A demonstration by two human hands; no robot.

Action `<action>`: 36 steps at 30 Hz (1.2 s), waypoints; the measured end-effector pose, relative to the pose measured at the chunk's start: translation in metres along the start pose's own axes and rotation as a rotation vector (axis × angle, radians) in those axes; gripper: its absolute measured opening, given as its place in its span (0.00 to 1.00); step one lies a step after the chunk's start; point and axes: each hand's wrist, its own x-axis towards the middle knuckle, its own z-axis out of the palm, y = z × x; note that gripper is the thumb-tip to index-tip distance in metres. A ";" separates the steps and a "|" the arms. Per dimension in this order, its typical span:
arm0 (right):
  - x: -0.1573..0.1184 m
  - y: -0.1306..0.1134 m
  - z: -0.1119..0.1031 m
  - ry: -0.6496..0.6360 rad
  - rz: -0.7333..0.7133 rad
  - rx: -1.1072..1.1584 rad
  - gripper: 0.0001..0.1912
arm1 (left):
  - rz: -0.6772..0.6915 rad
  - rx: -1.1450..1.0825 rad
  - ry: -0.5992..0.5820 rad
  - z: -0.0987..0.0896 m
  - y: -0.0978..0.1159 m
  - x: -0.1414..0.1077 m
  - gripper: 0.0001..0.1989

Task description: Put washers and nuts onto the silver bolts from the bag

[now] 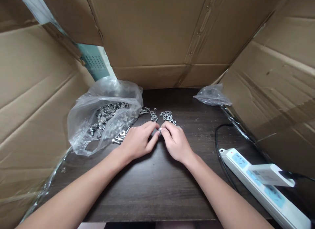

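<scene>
Hands pinch small metal hardware between them.

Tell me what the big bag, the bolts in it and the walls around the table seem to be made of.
The big bag: thin, glossy plastic, since it is see-through and crinkled.
The bolts: smooth metal, perhaps steel, going by their silvery shine.
The walls: matte brown cardboard, judging by the fold creases and ragged edge.

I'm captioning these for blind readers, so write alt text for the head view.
A person's left hand and right hand hold a small metal part over a dark tabletop. Beyond lie loose nuts and washers; a clear bag of screws sits left, a white power strip right.
</scene>
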 end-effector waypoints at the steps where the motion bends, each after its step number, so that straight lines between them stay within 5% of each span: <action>1: 0.000 0.000 0.000 0.001 -0.003 -0.003 0.14 | 0.007 -0.004 0.000 0.000 0.000 0.000 0.10; 10: 0.000 0.001 0.001 -0.027 0.054 -0.005 0.21 | 0.022 -0.009 -0.002 0.001 -0.002 0.000 0.11; 18: 0.001 -0.001 -0.001 -0.035 0.071 0.030 0.13 | -0.010 -0.008 -0.004 0.001 -0.002 0.000 0.12; 28: -0.001 0.002 0.004 -0.035 0.092 -0.052 0.20 | 0.008 -0.029 -0.005 0.003 -0.004 0.000 0.11; 36: 0.000 -0.002 -0.001 -0.011 0.058 0.012 0.13 | -0.041 -0.005 -0.037 0.000 -0.003 0.001 0.12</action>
